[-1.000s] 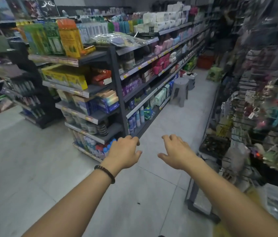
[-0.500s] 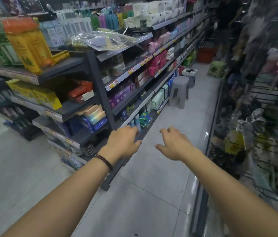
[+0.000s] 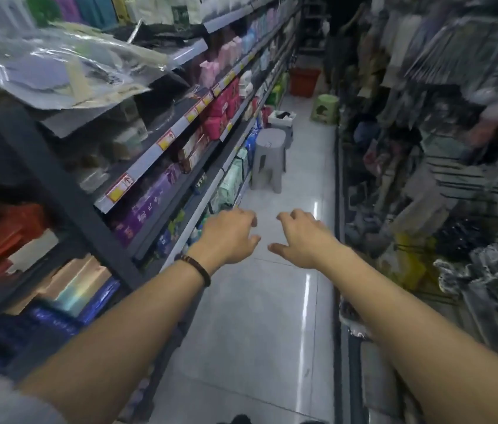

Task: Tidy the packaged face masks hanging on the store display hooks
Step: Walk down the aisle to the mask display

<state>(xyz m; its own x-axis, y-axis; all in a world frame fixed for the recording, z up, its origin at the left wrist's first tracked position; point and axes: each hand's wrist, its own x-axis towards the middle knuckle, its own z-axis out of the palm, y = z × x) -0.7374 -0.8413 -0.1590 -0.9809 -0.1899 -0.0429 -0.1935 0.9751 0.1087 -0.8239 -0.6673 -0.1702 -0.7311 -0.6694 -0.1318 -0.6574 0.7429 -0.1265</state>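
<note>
Hovering empty: your left hand [image 3: 229, 237] and right hand [image 3: 303, 240], loosely curled, hold nothing. Can't pick out masks on the blurred dark wire hook rack [image 3: 462, 179]. Expect light, slippery packs; pinch the header.

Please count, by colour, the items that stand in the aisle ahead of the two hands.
grey stool: 1
green stool: 1
red-orange bin: 1
white box: 1 (what it rests on is hidden behind the grey stool)
Total: 4
</note>
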